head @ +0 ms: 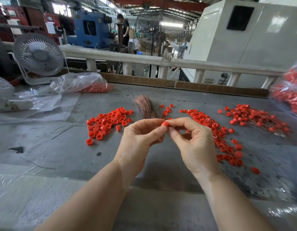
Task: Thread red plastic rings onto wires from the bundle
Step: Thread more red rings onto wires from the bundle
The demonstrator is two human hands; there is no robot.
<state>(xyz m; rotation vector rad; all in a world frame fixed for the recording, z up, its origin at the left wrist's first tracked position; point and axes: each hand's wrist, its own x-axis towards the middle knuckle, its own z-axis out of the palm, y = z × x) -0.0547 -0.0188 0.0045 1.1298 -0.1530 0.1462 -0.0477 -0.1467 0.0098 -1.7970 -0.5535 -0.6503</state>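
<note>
A small red plastic ring (165,124) is held above the grey table, pinched from both sides by the fingertips of my left hand (141,137) and my right hand (192,139). Any wire in the ring is too thin to make out. Just behind my hands lies the copper wire bundle (147,106). Left of my hands is a pile of loose red rings (107,123). To the right, one pile of rings (216,130) has thin wires among it, and a farther pile (256,119) holds rings on wires.
A clear bag of red rings (87,84) lies at the back left beside a white fan (38,55). Another bag of rings (291,95) sits at the right edge. Stray dark wires (66,128) lie left. A person stands far behind the railing.
</note>
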